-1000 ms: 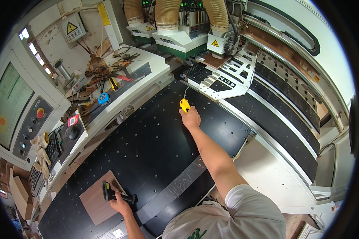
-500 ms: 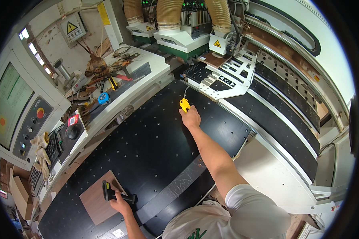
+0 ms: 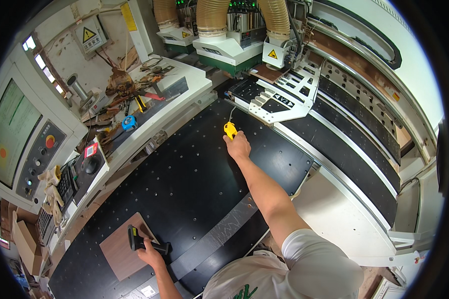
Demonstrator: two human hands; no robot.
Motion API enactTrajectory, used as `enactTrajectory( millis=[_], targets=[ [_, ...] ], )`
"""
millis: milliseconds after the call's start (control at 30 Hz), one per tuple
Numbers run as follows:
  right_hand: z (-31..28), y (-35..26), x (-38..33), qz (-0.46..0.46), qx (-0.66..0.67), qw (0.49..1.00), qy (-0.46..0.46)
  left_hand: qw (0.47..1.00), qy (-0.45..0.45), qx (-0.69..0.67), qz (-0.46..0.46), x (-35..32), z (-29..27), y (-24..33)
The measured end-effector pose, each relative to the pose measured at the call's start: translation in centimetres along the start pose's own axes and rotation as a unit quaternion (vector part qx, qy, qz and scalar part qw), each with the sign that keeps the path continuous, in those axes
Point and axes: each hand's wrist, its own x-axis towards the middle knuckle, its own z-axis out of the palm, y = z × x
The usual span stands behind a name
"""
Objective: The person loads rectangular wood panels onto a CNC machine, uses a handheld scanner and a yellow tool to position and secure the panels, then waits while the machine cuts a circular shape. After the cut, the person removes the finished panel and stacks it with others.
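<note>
guiding both tools steadily

right grip (image 3: 238,145) is holding the yellow gun (image 3: 229,129) over the surface (image 3: 184,174), nozzle (image 3: 231,114) pointing just left of the plate (image 3: 282,112); left grip (image 3: 151,253) is clasping the scanner (image 3: 133,238) over the panel (image 3: 118,255). avoiding knocks seems wise.

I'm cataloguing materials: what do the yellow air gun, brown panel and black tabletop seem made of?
Yellow air gun: likely plastic, evenly bright and smooth; its thin grey nozzle looks metallic.
Brown panel: probably wood or wood-effect board, matt, with faint streaky grain.
Black tabletop: perhaps plastic or coated board, smooth with a soft sheen where light catches it.
</note>
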Motion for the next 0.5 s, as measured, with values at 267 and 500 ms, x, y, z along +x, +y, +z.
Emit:
enactTrajectory(
  millis=[267, 500],
  targets=[
    [0.1, 0.2, 0.0, -0.007, 0.006, 1.000, 0.006, 1.000, -0.004, 0.007, 0.004, 0.2, -0.2, -0.6],
    [-0.1, 0.0, 0.1, -0.004, 0.005, 1.000, -0.004, 0.999, 0.004, -0.018, 0.037, 0.7, 0.1, -1.7]
  ],
)
